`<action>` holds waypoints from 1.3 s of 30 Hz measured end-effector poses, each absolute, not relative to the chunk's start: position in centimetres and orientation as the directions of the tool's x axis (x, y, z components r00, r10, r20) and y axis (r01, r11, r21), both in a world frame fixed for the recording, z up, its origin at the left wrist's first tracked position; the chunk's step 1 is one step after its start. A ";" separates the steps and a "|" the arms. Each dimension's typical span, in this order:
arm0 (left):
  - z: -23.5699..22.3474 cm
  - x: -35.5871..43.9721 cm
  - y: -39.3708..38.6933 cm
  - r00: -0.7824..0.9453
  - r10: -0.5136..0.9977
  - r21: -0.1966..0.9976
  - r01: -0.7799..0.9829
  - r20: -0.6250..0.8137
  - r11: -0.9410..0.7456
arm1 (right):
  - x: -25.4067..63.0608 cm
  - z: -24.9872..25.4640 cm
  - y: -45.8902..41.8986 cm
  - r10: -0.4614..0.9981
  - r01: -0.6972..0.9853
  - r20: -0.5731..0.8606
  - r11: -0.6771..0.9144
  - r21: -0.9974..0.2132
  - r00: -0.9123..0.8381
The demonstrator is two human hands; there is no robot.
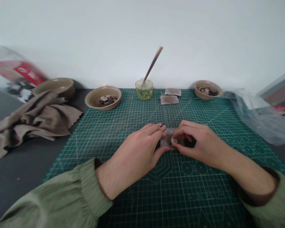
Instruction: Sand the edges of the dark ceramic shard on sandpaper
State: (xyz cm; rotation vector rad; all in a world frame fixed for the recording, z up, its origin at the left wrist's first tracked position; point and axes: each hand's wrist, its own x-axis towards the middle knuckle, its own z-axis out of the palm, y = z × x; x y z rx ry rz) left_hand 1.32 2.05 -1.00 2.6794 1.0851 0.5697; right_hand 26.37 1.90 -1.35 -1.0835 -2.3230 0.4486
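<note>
A small, flat grey-brown rectangular piece (165, 141) with a darker brown middle lies on the green cutting mat (123, 123). My left hand (143, 144) holds it down from the left, thumb at its near edge and fingertips at its far edge. Between the thumb and fingertips of my right hand (199, 141) is a small pale roundish piece (174, 140), pinched just over the flat piece's right part. My right fingers partly cover both. Farther back lie two similar flat pieces, one nearer (169, 100) and one behind it (173, 91).
Small dark and pale pieces sit in a left bowl (90, 100) and a right bowl (210, 85). Between them stands a glass (144, 92) of yellow-green contents with a stick (153, 63). A brown cloth (42, 115), another bowl (70, 88) and plastic bags (249, 110) flank the mat.
</note>
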 end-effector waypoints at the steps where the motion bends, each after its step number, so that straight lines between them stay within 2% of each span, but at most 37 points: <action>1: -1.0 1.3 2.1 0.659 0.700 0.322 0.622 0.276 -0.713 | 26.4 -1.4 1.9 0.785 0.614 0.327 0.617 -0.493 -0.526; 8: -0.7 1.5 2.1 0.655 0.709 0.327 0.631 0.262 -0.704 | 26.2 -1.4 1.8 0.765 0.580 0.334 0.638 -0.507 -0.550; 13: -0.7 1.5 2.1 0.664 0.693 0.318 0.617 0.282 -0.720 | 26.3 -1.4 2.0 0.782 0.620 0.368 0.623 -0.478 -0.503; 17: -0.7 1.4 2.1 0.665 0.696 0.292 0.633 0.270 -0.717 | 26.3 -1.4 2.0 0.759 0.572 0.355 0.647 -0.503 -0.546; 22: -0.5 1.3 2.1 0.678 0.695 0.285 0.635 0.238 -0.718 | 26.6 -1.2 2.0 0.780 0.636 0.375 0.625 -0.452 -0.500; 27: -0.4 1.2 2.1 0.684 0.699 0.273 0.646 0.209 -0.713 | 26.4 -1.1 1.9 0.766 0.593 0.348 0.641 -0.488 -0.541; 32: -0.4 1.2 2.1 0.693 0.689 0.261 0.640 0.212 -0.723 | 26.4 -1.1 2.0 0.783 0.638 0.381 0.622 -0.454 -0.492; 36: -0.4 1.3 2.2 0.690 0.693 0.255 0.646 0.208 -0.719 | 26.4 -1.2 2.1 0.754 0.587 0.366 0.656 -0.474 -0.546; 39: -0.3 1.3 2.2 0.684 0.702 0.253 0.657 0.198 -0.711 | 26.7 -1.2 2.1 0.762 0.611 0.370 0.647 -0.456 -0.531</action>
